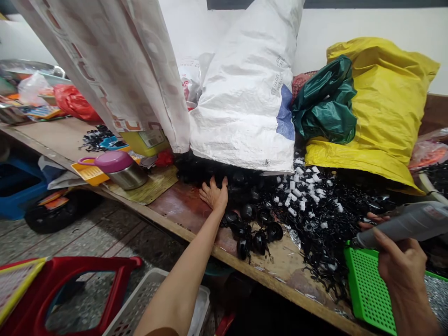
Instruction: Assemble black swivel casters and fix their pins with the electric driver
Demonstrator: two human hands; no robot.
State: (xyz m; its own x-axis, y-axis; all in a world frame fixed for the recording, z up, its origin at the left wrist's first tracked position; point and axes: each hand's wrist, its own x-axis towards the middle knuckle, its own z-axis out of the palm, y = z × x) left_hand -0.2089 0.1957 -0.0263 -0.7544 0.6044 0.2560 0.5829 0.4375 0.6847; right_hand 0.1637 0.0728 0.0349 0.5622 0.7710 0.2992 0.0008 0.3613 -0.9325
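Note:
My left hand reaches over the wooden bench with its fingers spread. It is at the edge of a heap of black plastic parts that spills from under the white woven sack; its fingertips are near the heap, and I see nothing held. Rounded black parts with thin leads lie to the right of that wrist. On the right, my right hand is wrapped round a grey electric screwdriver, tilted with its narrow end to the left, above a green perforated basket.
Small white blocks are scattered over black pieces mid-bench. A yellow sack and a dark green bag stand behind. A steel cup with a purple lid, a hanging curtain and a red stool are on the left.

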